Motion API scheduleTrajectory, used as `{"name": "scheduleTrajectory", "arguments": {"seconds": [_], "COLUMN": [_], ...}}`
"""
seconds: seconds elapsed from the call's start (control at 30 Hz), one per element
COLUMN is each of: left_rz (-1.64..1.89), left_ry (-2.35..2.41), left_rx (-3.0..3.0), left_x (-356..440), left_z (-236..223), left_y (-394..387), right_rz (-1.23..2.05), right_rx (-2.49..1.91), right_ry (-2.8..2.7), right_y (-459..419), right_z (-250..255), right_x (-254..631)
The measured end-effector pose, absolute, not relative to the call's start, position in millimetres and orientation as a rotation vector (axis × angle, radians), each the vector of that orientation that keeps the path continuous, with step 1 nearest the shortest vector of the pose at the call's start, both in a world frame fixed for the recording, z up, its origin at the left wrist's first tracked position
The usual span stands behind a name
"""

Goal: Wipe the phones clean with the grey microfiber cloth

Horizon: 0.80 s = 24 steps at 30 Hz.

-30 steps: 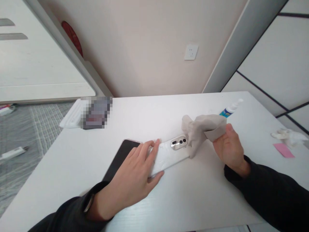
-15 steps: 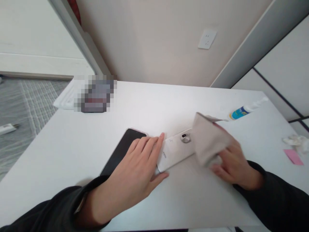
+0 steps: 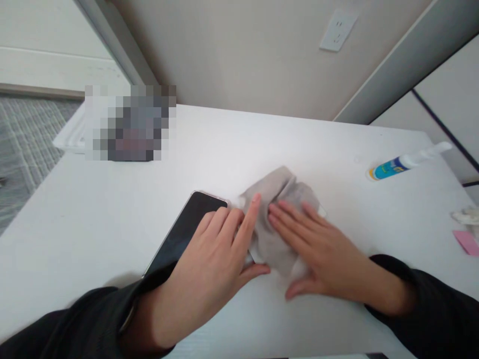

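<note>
right hand (image 3: pixel 318 249) flat, fingers spread, pressing grey cloth (image 3: pixel 275 209); left hand (image 3: pixel 213 269) flat beside black phone (image 3: pixel 187 232).

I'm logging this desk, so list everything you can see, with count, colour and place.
White rectangular table: one, fills the middle.
Grey soft cloth: one, table centre, under the right hand.
Black glossy phone: one, screen up, beside the cloth, partly under the left hand.
Blue-labelled white bottle: one, lying far right.
Pink paper slip: one, right edge.
White crumpled tissue: one, right edge.
White wall socket: one, wall behind.
Left hand: flat, black sleeve.
Right hand: flat on the cloth, black sleeve.
</note>
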<state>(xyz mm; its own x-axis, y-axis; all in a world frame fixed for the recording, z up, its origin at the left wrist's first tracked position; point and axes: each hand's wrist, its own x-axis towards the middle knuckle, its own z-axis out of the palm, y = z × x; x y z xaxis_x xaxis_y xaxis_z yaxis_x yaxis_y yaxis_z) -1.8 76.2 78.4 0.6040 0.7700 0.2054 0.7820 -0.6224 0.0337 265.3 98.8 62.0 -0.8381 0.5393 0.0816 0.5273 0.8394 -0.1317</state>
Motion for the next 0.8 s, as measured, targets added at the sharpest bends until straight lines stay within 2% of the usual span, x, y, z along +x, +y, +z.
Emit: {"name": "scheduleTrajectory", "arguments": {"seconds": [0.1,0.27,0.43,0.6,0.73,0.8], "left_rz": [-0.312,-0.314,-0.316,-0.3,-0.328,-0.379], "left_ry": [-1.336,-1.335,-1.34,-1.337,-1.336,-1.372], "left_rx": [-2.748,-2.727,-2.743,-2.705,-2.747,-2.763], "left_x": [-2.0,-2.5,-2.9,-2.9,-3.6,-3.4], "left_z": [76.4,74.8,74.4,74.9,75.5,75.4], "left_y": [75.4,75.0,77.0,75.3,74.3,73.9], "right_rz": [0.215,0.111,0.247,0.137,0.238,0.239], "right_rx": [-0.7,-1.092,-0.713,-1.13,-0.753,-0.748], "right_ry": [-2.96,-2.782,-2.948,-2.749,-2.923,-2.928], "right_y": [97.5,102.8,94.8,104.1,96.3,97.2], "right_z": [62.7,63.1,65.3,63.3,63.5,63.2], "right_x": [262.2,272.0,265.4,273.1,265.7,266.0]}}
